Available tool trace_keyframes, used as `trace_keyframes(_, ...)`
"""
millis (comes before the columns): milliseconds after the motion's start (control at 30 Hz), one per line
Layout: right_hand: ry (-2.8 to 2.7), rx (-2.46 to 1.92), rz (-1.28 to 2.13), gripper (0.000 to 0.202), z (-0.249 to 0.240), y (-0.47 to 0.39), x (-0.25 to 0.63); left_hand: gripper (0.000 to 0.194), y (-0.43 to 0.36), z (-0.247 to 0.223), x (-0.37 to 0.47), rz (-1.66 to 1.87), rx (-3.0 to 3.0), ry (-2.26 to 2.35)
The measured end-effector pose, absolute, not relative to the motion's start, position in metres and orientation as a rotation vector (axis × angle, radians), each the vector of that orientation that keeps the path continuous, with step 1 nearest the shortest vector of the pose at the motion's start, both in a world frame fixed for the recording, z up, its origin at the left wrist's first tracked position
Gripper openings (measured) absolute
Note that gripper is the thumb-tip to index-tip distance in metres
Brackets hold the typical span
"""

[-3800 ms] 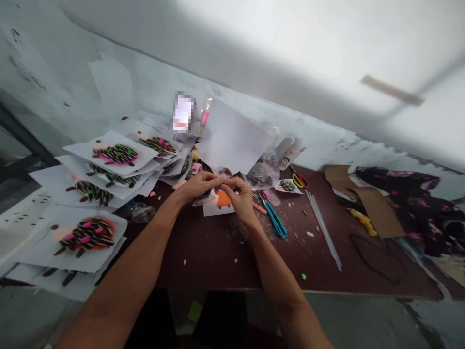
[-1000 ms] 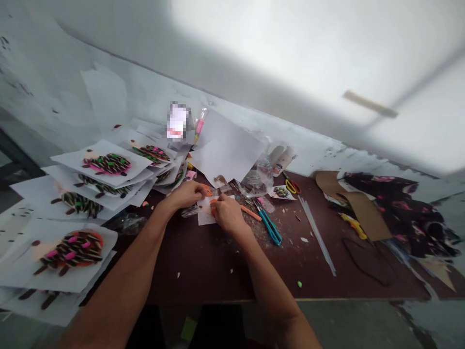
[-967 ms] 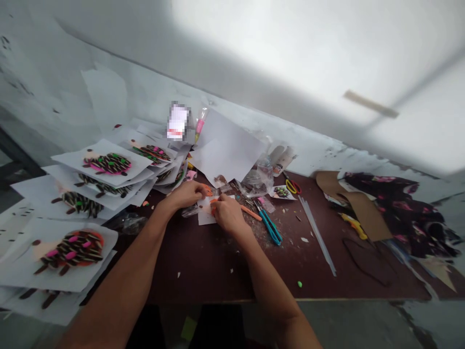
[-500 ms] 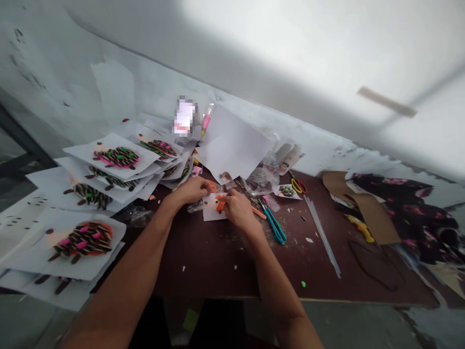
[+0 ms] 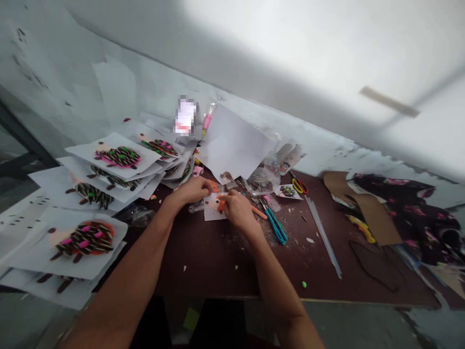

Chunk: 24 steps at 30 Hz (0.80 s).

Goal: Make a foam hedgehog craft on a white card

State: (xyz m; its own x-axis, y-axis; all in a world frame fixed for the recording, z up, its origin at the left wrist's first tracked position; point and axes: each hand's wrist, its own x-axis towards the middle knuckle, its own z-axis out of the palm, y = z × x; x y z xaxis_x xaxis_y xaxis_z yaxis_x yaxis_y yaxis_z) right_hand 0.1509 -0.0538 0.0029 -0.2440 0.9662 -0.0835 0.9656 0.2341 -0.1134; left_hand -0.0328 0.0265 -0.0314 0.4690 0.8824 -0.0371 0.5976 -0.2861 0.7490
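A small sheet of white paper [image 5: 214,214] lies on the table between my hands, bearing a pale hedgehog face [image 5: 208,201] with a dark nose and eye. My right hand [image 5: 237,209] is closed, its fingertips pressed on orange clay [image 5: 221,205] beside that face. Just above the sheet, my left hand [image 5: 196,189] pinches a lump of orange clay [image 5: 213,186]. To the right of my right hand lie an orange clay strip [image 5: 259,213] and blue-handled scissors [image 5: 276,227].
Sheets with finished-looking clay hedgehogs [image 5: 85,240] are stacked at the left. White paper [image 5: 236,145] and crumpled plastic [image 5: 264,177] sit behind my hands. Rightward are red-and-yellow scissors [image 5: 300,186], clear glue sticks [image 5: 325,240], a yellow glue gun [image 5: 362,229] and cardboard [image 5: 378,218].
My right fingertips have shifted very slightly on the orange clay beside the hedgehog face. My left hand keeps its pinch, and the rest looks the same apart from a slight camera shift.
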Motion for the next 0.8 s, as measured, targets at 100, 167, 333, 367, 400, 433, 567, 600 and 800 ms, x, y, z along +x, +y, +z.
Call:
trace_keyframes(100,-2.389,-1.923,0.199,0.043,0.001,-0.052,0.155,0.026,0.027,-0.031,-0.033,0.508,1.996,1.214)
trace_keyframes(167,-2.415,-1.905,0.213,0.044,0.0,-0.051,0.156,0.026,0.028,-0.031,-0.033,0.507,1.995,1.207)
trace_keyframes(333,-2.539,-1.874,0.245,0.04,0.001,-0.052,0.153,0.025,0.03,-0.033,-0.033,0.519,1.985,1.195)
trace_keyframes(367,-2.55,-1.871,0.243,0.04,0.001,-0.053,0.152,0.025,0.03,-0.033,-0.033,0.528,1.979,1.19)
trace_keyframes(400,-2.554,-1.866,0.243,0.039,0.002,-0.053,0.152,0.024,0.03,-0.034,-0.033,0.538,1.974,1.186)
trace_keyframes(433,-2.549,-1.862,0.242,0.039,0.002,-0.054,0.152,0.024,0.03,-0.034,-0.034,0.548,1.969,1.183)
trace_keyframes(567,-2.378,-1.851,0.206,0.042,-0.001,-0.053,0.154,0.017,0.027,-0.03,-0.033,0.623,1.904,1.155)
trace_keyframes(600,-2.306,-1.848,0.189,0.042,-0.002,-0.052,0.155,0.016,0.027,-0.029,-0.032,0.661,1.856,1.15)
trace_keyframes(800,-1.908,-1.686,0.169,0.029,-0.01,-0.043,0.166,0.038,0.029,-0.02,-0.028,1.177,1.341,1.186)
